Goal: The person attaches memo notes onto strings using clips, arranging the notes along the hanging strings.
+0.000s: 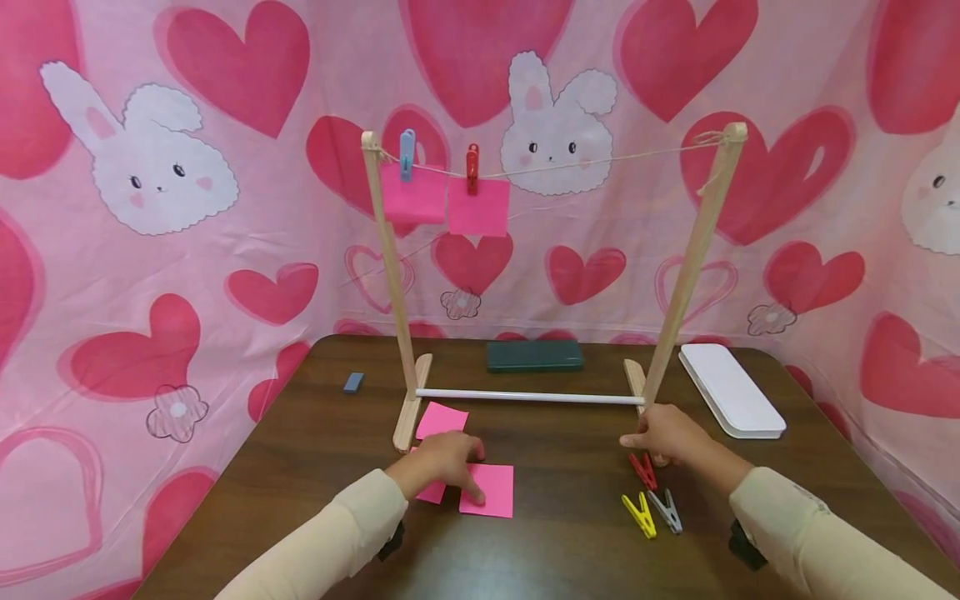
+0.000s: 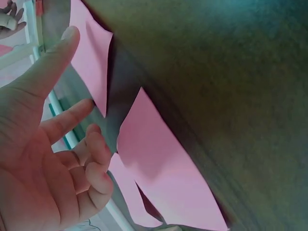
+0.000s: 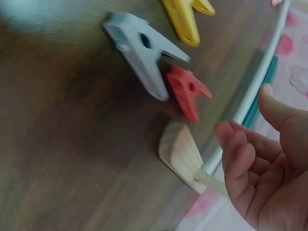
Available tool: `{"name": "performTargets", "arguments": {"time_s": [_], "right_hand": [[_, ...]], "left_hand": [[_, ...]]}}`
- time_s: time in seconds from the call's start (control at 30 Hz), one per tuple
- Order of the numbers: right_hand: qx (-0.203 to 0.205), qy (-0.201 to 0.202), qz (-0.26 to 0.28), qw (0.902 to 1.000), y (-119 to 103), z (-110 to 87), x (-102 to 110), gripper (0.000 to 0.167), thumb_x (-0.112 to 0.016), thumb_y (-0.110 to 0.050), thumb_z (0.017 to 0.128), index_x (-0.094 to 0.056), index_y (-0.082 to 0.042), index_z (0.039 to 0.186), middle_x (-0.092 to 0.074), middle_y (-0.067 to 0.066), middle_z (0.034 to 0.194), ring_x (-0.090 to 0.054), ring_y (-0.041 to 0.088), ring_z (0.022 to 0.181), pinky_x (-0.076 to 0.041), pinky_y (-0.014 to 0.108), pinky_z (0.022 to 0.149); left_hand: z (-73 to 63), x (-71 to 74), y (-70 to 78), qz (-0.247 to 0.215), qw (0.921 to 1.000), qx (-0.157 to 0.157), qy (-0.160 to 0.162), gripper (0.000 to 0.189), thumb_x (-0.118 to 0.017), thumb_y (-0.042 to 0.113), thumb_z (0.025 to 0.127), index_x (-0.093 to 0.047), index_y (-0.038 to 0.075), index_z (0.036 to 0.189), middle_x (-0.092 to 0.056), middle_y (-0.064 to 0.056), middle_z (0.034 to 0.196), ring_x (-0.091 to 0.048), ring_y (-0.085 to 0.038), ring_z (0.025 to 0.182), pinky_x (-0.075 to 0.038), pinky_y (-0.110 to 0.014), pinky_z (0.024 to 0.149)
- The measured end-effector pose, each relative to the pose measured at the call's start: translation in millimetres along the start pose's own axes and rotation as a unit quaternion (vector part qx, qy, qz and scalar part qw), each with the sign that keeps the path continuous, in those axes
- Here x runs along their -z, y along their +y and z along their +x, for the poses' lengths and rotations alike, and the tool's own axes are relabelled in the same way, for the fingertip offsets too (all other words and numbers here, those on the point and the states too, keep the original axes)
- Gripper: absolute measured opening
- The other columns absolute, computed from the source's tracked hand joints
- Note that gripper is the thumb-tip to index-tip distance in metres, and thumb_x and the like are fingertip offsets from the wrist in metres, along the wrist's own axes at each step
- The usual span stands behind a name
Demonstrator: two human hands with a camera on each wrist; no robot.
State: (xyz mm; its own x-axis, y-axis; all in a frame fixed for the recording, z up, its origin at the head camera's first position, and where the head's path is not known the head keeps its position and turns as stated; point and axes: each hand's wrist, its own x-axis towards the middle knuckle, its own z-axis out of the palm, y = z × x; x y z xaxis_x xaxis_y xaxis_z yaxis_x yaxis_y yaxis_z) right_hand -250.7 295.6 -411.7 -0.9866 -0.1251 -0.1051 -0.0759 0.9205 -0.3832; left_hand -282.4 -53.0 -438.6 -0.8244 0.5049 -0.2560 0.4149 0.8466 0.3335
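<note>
My left hand [image 1: 442, 462] is over several pink paper squares, its thumb tip on the right-hand square [image 1: 493, 492]. In the left wrist view that square [image 2: 91, 53] lies by the thumb and forefinger, and another pink square [image 2: 159, 168] lies beside the curled lower fingers. My right hand [image 1: 667, 433] hovers near the rack's right foot, holding nothing, thumb out and fingers loosely bent. Close to it lie a red clothespin [image 3: 186, 91], a grey clothespin [image 3: 142, 50] and a yellow clothespin [image 3: 185, 19].
A wooden rack [image 1: 693, 258] with a white crossbar [image 1: 525, 397] carries a string. Two pink squares hang from it by a blue clothespin [image 1: 407, 156] and a red one. Behind stand a green case [image 1: 534, 357] and a white case [image 1: 731, 390]; a small blue block [image 1: 353, 382] lies left.
</note>
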Motion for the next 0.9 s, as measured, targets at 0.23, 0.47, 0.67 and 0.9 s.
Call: {"name": "performTargets", "arguments": {"time_s": [0.23,0.47,0.67,0.9], "right_hand": [[-0.016,0.017,-0.067,0.9975,-2,-4.5,-18,0.033,-0.077,-0.032,0.074,-0.059,-0.010,0.057,-0.047,-0.003,0.050,-0.041,0.012,0.047,-0.033,0.026,0.043],[-0.015,0.021,-0.084,0.9962,0,-8.7,-32,0.027,-0.077,-0.024,0.074,-0.059,-0.012,0.057,-0.050,-0.003,0.052,-0.046,0.013,0.048,-0.037,0.030,0.043],[-0.020,0.029,-0.087,0.9956,-1,-8.8,-32,0.017,-0.076,-0.020,0.074,-0.064,-0.011,0.067,-0.055,-0.002,0.061,-0.050,0.014,0.053,-0.041,0.033,0.046],[0.002,0.045,-0.072,0.9964,-4,-9.6,-27,0.019,-0.074,-0.015,0.074,-0.060,-0.004,0.081,-0.056,0.004,0.069,-0.052,0.020,0.061,-0.043,0.037,0.053]], "left_hand": [[-0.6,-4.6,1.9,0.037,0.9988,-0.021,0.026,0.051,-0.086,0.041,0.055,-0.064,0.018,0.095,-0.055,0.006,0.083,-0.051,-0.013,0.077,-0.041,-0.038,0.067],[-2.0,-6.6,4.4,0.032,0.9986,-0.020,0.037,0.048,-0.086,0.039,0.055,-0.063,0.019,0.091,-0.051,0.005,0.081,-0.049,-0.013,0.075,-0.040,-0.037,0.065],[-1.9,-9.1,4.8,0.014,0.9971,-0.040,0.064,0.048,-0.088,0.036,0.056,-0.055,0.020,0.087,-0.048,0.004,0.080,-0.046,-0.015,0.076,-0.039,-0.033,0.061],[-2.8,-12.3,4.6,0.021,0.9935,-0.071,0.087,0.045,-0.085,0.031,0.062,-0.048,0.020,0.085,-0.048,0.010,0.064,-0.046,-0.012,0.066,-0.033,-0.033,0.069]]}}
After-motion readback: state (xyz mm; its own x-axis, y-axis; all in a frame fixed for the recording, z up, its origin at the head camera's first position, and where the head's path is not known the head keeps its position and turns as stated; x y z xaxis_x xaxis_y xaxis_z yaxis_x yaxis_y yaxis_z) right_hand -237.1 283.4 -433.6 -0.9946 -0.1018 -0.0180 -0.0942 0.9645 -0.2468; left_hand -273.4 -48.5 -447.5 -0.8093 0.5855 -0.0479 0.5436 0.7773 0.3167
